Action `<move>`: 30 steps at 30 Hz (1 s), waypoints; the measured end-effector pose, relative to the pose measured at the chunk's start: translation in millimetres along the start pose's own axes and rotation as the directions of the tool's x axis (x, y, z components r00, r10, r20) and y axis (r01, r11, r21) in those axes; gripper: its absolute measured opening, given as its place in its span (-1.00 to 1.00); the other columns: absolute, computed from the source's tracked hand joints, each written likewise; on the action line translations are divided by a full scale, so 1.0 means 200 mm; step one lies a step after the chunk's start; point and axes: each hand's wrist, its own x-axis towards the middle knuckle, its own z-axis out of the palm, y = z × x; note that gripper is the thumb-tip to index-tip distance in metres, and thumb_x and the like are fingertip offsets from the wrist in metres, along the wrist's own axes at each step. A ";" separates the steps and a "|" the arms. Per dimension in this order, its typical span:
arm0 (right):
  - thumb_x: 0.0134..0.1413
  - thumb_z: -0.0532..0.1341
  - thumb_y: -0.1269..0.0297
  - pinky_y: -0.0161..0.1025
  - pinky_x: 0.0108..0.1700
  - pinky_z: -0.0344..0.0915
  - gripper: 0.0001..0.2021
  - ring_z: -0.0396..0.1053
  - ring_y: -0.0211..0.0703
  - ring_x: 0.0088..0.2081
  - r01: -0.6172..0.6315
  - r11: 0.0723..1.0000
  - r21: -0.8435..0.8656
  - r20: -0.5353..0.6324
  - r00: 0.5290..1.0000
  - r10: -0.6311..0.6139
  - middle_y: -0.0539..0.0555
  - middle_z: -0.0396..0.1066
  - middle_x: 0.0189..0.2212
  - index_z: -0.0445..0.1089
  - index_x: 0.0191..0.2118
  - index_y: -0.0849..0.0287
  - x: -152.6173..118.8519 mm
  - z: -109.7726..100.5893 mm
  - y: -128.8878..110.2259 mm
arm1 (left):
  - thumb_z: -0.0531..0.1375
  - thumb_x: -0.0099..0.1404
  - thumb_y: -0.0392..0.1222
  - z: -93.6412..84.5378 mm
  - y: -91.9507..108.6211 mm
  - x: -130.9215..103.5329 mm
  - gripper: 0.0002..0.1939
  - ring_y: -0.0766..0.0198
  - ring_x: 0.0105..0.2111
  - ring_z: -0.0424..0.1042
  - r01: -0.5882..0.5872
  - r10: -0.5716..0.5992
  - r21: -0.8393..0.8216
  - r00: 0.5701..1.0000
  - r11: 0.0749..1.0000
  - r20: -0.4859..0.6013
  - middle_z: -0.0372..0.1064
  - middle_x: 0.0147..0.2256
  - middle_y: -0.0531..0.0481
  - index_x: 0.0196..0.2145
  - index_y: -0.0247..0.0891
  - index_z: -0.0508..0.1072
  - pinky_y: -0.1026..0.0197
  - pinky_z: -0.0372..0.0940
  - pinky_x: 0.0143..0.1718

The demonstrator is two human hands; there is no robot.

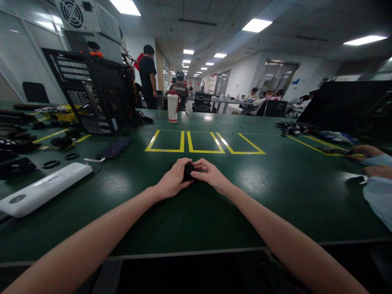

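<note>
Both of my hands meet on a small black part (188, 172) low over the green table (202, 220), near its middle. My left hand (174, 179) wraps around the part from the left, thumb toward me. On the other side, my right hand (208, 173) pinches the part's right end with thumb and fingers. Most of the part is covered by my fingers, so its exact kind does not show. Just beyond my hands lie three yellow tape outlines (206, 151) on the tabletop.
A black computer case (101, 94) stands at the left, with power supplies (88, 18) on top. Closer are a long white device (45, 188) and black rings (51, 164). A white cup (173, 108) stands at the back. At right are cables (292, 128) and another person's hands (369, 152).
</note>
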 end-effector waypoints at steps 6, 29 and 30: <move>-0.19 0.25 0.21 -0.11 -0.12 0.27 -0.68 0.32 -0.20 -0.22 -0.021 1.000 -0.001 -0.058 0.998 0.020 0.04 0.33 -0.25 0.28 -0.23 0.15 0.01 0.02 0.00 | 0.15 0.10 -0.20 -0.01 0.01 0.00 -0.38 0.06 -0.02 0.16 0.000 0.000 0.001 1.000 1.000 -0.001 0.01 0.00 -0.14 0.05 -0.15 -0.08 -0.07 0.23 -0.09; -0.22 0.28 0.32 -0.11 -0.10 0.25 -0.64 0.32 -0.18 -0.19 -0.031 1.000 0.005 0.032 0.999 0.030 0.05 0.31 -0.22 0.26 -0.20 0.14 0.01 0.00 0.00 | 0.16 0.09 -0.21 0.00 0.01 0.00 -0.37 0.07 -0.02 0.15 0.004 -0.004 0.007 1.000 1.000 0.003 0.00 0.01 -0.15 0.05 -0.16 -0.08 -0.05 0.23 -0.08; -0.25 0.29 0.34 -0.11 -0.11 0.26 -0.63 0.32 -0.18 -0.19 -0.023 1.000 0.011 0.039 0.999 0.022 0.04 0.31 -0.23 0.25 -0.21 0.13 0.01 0.00 0.00 | 0.16 0.09 -0.21 0.00 0.01 0.00 -0.37 0.06 -0.02 0.15 0.004 -0.004 0.005 1.000 1.000 0.004 0.00 0.01 -0.15 0.05 -0.16 -0.08 -0.06 0.23 -0.08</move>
